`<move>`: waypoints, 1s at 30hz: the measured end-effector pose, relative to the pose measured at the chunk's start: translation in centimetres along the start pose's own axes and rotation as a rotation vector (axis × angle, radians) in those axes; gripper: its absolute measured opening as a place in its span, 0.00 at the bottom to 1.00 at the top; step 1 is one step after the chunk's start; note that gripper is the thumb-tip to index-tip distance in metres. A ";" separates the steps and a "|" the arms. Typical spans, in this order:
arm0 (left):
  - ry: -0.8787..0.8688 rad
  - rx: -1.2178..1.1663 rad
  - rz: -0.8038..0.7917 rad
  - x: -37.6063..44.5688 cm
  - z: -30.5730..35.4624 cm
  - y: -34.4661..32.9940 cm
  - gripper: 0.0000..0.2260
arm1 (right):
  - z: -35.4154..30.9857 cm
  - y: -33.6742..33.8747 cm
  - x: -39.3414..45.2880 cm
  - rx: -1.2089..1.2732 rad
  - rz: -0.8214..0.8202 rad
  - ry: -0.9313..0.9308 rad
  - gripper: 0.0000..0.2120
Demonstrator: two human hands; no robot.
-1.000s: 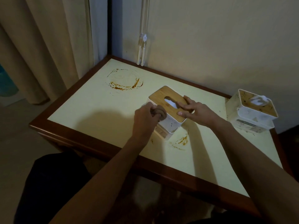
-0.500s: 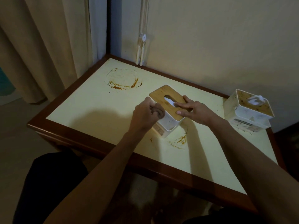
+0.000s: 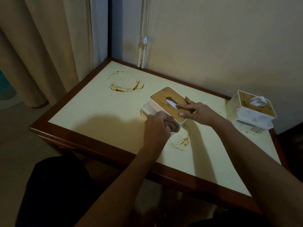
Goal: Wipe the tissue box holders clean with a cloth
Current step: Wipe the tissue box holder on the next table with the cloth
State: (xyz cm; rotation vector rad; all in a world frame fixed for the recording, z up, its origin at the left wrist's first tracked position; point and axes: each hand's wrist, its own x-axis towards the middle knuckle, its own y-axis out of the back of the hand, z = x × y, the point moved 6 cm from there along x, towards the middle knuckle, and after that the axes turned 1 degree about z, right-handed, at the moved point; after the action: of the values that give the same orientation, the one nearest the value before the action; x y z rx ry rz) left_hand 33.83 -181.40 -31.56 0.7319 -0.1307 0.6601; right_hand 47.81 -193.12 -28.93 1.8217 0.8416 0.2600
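- Head view, left hand [image 3: 156, 126]: curled round a wadded brown cloth [image 3: 172, 124], pressed to the near side wall of the holder [image 3: 165, 105].
- Head view, right hand [image 3: 199, 112]: fingers straight, flat on the wooden lid [image 3: 168, 99], steadying from above; nothing gripped.
- Holder: just ahead of the left knuckles, under the right fingertips; white body, lid slot with a tissue showing; seated askew on a second white piece, whose kind cannot be told.
- Second holder [image 3: 250, 112]: well off past the right wrist, by the wall; top rim speckled brown, tissue tuft up; judged not yet wiped.
- Table [image 3: 91, 118]: brown ring stain [image 3: 125, 86] far ahead of the left hand; smaller stain [image 3: 182, 141] just beside the left hand.
- Risk: side push from the cloth likely to slide the holder toward the right hand if downward pressure eases.
- Risk: lid could shift or lift under uneven pressure.
- Risk: cloth could drag through the near stain and smear the white wall.
- Risk: dim light may leave specks unnoticed.
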 end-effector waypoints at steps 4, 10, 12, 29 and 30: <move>0.024 -0.095 -0.087 0.0 0.1 -0.2 0.11 | 0.1 -0.1 -0.1 0.014 -0.010 0.004 0.21; 0.210 -0.112 -0.025 -0.8 -0.9 -0.7 0.17 | 0.2 -0.1 0.0 0.000 -0.020 0.005 0.22; 0.229 -0.111 -0.014 -0.7 -0.7 -0.8 0.19 | 0.1 -0.1 0.0 -0.007 -0.020 0.010 0.22; 0.007 -0.184 -0.131 0.6 0.8 -0.1 0.06 | -0.2 -0.4 0.2 -0.031 -0.054 -0.018 0.23; 0.007 -0.182 -0.119 0.8 0.7 0.1 0.06 | -0.1 -0.4 0.3 -0.017 -0.053 -0.024 0.23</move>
State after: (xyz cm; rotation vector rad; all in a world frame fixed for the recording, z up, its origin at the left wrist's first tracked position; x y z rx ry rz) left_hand 34.44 -181.35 -30.74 0.5571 -0.1380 0.5298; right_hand 47.79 -192.82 -29.34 1.7810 0.8671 0.2105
